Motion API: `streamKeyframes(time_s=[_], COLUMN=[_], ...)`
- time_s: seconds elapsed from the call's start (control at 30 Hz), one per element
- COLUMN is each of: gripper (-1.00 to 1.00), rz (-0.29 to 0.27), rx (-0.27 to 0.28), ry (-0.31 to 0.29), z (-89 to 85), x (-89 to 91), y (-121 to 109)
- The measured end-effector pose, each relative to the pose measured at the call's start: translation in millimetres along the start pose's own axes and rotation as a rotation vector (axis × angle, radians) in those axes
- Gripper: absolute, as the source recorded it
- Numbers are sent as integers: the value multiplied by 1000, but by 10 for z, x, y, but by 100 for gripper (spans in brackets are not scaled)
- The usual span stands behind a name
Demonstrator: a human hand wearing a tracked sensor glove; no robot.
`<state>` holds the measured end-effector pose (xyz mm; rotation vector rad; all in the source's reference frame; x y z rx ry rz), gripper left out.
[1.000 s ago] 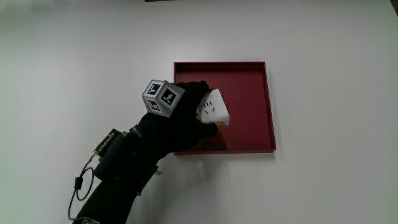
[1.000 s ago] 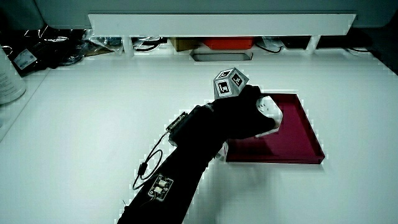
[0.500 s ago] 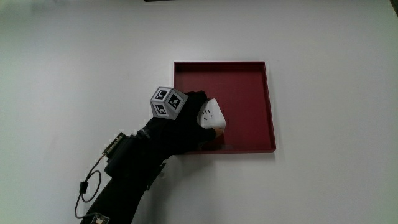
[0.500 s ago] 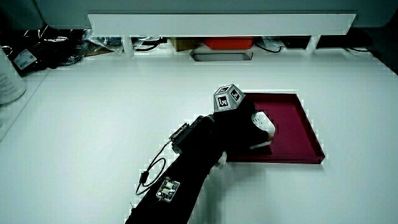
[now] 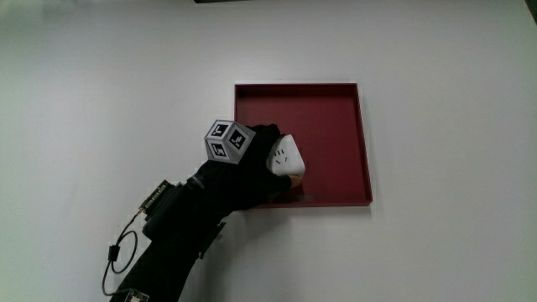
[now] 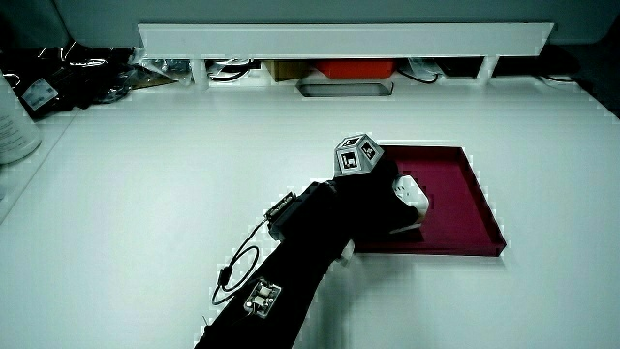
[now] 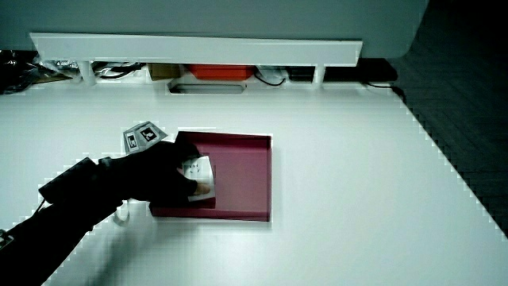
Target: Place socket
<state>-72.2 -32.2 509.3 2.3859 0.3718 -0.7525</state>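
White socket (image 5: 285, 155) in red tray (image 5: 336, 109)

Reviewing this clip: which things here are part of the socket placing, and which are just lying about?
Part of the job:
- white socket, grasped by the hand
- red tray, over which the socket is held

Just lying about:
- clutter under the low partition, including a red box
- pale container at the table's edge

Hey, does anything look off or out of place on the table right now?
Nothing stands out. The hand grips the white socket inside the shallow dark red square tray, near the tray's edge closest to the person. The tray lies flat on the white table; nothing looks spilled or damaged.
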Motion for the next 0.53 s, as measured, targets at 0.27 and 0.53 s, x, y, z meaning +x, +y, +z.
streamKeyframes(time_s=[0.27,0.53], gripper=[-25,-75], rz=[-1,-66], rx=[-57,-110], ry=[10,-4], z=[16,279], x=[-12,-8], y=[-17,-156])
